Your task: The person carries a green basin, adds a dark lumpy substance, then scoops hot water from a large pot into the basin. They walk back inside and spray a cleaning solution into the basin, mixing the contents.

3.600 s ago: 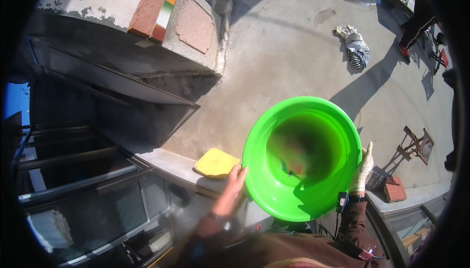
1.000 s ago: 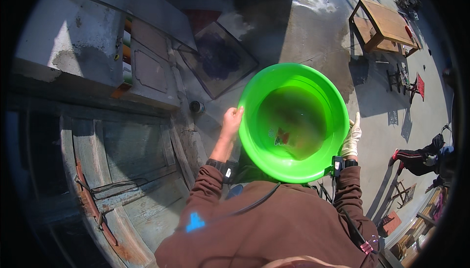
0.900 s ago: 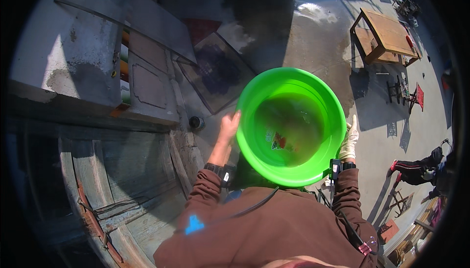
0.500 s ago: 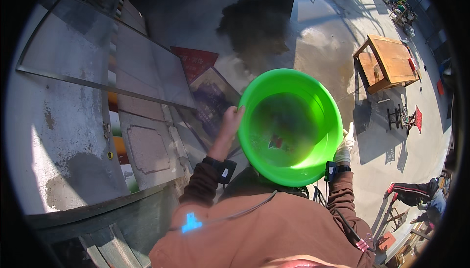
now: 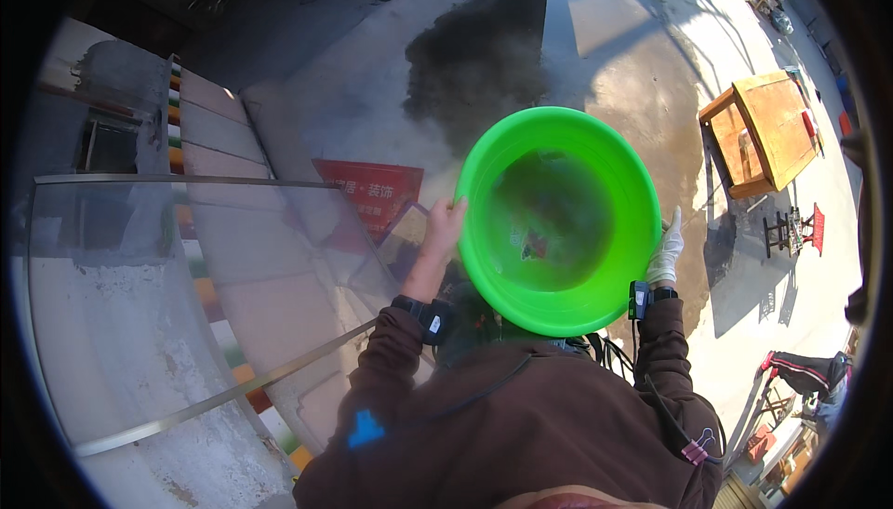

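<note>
Bare left hand [image 5: 445, 225], centre of frame, slightly left: bent in a grip, thumb tip at its upper right, other fingers mostly hidden. Black strap with boxy black unit [image 5: 432, 320] on the left wrist. Left forearm in dark brown long sleeve [image 5: 385, 357] slants up and right from the lower edge, elbow out.

White-gloved right hand [image 5: 665, 256], right of centre: also gripping, one digit straight up, rest partly hidden. Black wristband [image 5: 663, 293] plus small black box [image 5: 638, 299] at the right wrist. Right sleeve, same brown [image 5: 663, 337], nearly vertical. Brown-clad torso [image 5: 521, 416] fills bottom centre.
</note>
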{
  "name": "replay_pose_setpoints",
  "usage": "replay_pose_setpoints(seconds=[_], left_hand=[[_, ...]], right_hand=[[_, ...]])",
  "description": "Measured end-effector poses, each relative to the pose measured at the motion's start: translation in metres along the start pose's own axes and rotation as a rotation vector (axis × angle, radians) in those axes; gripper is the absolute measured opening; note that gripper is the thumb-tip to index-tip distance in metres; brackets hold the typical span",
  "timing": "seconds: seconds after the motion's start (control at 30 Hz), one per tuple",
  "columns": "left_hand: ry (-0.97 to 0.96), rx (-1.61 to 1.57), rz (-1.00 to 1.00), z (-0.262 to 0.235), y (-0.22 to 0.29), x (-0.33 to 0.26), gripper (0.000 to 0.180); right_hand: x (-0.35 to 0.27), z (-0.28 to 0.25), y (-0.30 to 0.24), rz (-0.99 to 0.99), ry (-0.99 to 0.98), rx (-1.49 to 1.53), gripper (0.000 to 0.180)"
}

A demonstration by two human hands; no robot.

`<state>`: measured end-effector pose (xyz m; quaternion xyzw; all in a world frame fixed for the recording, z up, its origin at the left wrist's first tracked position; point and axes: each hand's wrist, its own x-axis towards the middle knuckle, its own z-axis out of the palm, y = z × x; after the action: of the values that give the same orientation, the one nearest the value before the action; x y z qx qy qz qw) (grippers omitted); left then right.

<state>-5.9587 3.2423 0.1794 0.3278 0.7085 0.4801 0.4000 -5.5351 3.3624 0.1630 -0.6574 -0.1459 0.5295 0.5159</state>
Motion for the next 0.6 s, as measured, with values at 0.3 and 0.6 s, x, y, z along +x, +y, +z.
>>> replay_pose_setpoints(seconds=[0.3,0.6], left_hand=[[-0.199,0.111,-0.048,-0.017,0.033,0.248,0.029],[-0.477,0.265,-0.157,-0.045,0.018,0.45,0.033]], right_hand=[[0.071,0.145,0.026,-0.348,0.186,-0.287,0.058],[0.014,0.294,0.056,-0.005,0.555,0.021,0.063]])
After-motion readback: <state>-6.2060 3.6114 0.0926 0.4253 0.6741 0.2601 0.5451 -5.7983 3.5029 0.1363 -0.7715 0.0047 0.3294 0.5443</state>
